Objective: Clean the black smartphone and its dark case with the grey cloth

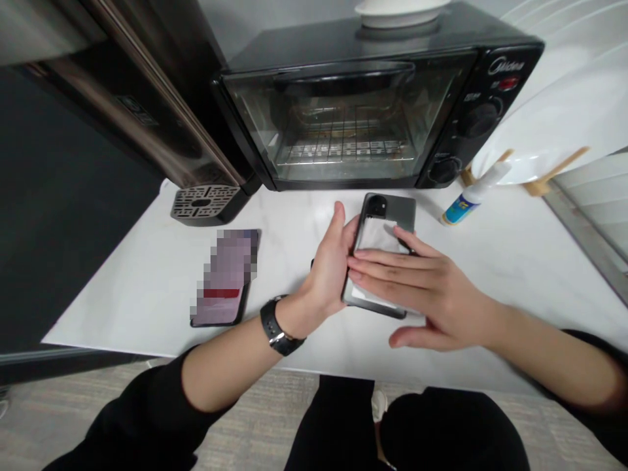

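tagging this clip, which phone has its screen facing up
The phone lying at left on the table; the grey phone in the left hand shows its camera side.

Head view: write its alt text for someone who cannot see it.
A person's left hand supports a grey rectangular phone, back up, while the right hand rests its fingers across a thin white sheet on it. On the white marbled counter are a black-edged phone with a pixelated screen, a black glass-fronted toaster oven and a blue-labelled white bottle.

Grey phone (403, 208), back up, partly under a white wipe (377, 235)
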The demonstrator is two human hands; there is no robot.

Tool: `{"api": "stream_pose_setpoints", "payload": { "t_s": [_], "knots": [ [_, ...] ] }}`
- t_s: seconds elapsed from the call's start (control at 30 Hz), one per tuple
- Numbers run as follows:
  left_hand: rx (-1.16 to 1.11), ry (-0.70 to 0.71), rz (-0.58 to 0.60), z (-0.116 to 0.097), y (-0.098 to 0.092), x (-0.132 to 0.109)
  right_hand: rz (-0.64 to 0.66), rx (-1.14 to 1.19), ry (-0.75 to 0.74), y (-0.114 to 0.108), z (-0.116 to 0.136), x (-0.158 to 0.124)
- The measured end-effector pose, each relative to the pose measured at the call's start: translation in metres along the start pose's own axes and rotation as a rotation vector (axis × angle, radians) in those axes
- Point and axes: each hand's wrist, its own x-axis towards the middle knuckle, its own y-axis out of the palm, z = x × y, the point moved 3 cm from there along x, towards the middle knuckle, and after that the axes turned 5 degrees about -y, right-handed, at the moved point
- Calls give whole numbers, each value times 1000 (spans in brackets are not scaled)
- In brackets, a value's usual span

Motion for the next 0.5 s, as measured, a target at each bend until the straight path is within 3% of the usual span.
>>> {"api": "stream_pose_setpoints", "payload": {
  "t_s": [0.1,0.2,0.33,0.4,0.5],
  "knots": [
    [-25,70,-7,-10,-3,1,-59,-2,-15,-5,-1,-1],
    [-50,45,29,-12,-2,1,-115,-140,191,-12,-13,-6],
    [14,-53,75,0,4,2,-85,-273,405,-12,-24,-10],
    [44,-76,69,8,5,3,-50,-267,390,-7,-23,-9],
    [-13,-87,66,14,0,6,37,-178,243,1,-15,-5]
  ]
}}
